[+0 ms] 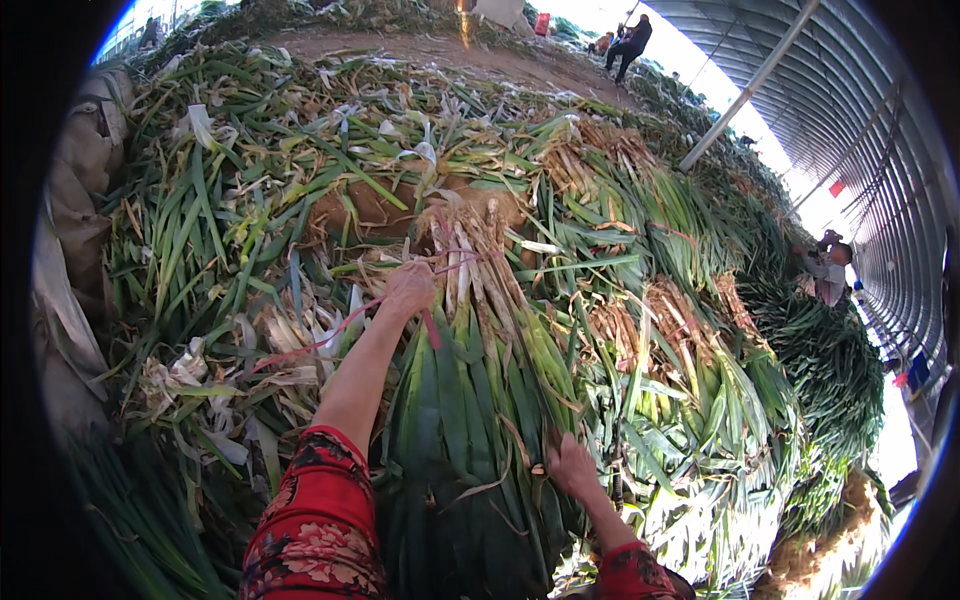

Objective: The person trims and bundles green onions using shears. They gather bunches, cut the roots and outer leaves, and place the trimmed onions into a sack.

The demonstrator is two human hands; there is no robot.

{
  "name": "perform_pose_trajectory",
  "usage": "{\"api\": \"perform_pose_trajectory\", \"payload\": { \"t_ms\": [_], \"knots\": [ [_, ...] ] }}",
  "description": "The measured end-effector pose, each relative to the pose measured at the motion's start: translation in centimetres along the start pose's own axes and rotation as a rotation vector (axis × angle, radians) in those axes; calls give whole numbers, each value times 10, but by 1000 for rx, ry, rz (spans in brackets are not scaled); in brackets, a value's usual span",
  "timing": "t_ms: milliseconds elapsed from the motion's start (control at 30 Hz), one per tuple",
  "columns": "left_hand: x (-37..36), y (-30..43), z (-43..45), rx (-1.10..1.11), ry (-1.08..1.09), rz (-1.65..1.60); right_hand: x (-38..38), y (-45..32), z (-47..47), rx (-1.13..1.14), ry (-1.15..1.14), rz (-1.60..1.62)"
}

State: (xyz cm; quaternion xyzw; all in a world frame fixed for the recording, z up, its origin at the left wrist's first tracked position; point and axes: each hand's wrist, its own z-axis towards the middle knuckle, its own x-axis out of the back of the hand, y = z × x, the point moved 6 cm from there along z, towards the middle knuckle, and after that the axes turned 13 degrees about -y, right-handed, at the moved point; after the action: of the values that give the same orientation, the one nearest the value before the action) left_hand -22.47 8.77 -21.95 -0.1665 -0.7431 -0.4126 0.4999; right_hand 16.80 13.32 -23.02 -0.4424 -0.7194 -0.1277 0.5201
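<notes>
A bundle of large green onions (469,360) lies before me, its roots and white stalks pointing away and its long leaves towards me. My left hand (410,287) is closed on a pink tie strip (352,319) at the left of the white stalks. Part of the strip runs across the stalks, and a loose end hangs over the leaves below the hand. At the bundle's right edge, lower down, my right hand (574,466) is curled around some leaves; its fingertips are hidden.
Loose leaves and peelings (247,187) cover the ground ahead and left. Tied onion bundles (675,322) lie to the right. Beige cloth (82,165) is at the far left. A slanting metal pole (742,94) rises at upper right. Other people (628,46) are farther off.
</notes>
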Motion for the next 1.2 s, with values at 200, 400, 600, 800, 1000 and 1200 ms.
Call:
{"api": "perform_pose_trajectory", "payload": {
  "t_ms": [200,400,600,800,1000,1200],
  "knots": [
    [10,17,-21,-9,-180,-166,1,8,-44,-70,-18,135],
    [77,16,-71,-68,-35,-167,55,-54,2,120,113,22],
    [193,31,-164,-217,122,-501,92,-8,-38,197,189,169],
    [229,75,-235,-641,40,-1068,108,148,-206,-86,440,399],
    [198,89,-296,-537,-29,-1232,1,234,-433,-638,485,729],
    [139,134,-348,-662,-537,-1399,-168,233,-578,-805,551,886]
  ]
}}
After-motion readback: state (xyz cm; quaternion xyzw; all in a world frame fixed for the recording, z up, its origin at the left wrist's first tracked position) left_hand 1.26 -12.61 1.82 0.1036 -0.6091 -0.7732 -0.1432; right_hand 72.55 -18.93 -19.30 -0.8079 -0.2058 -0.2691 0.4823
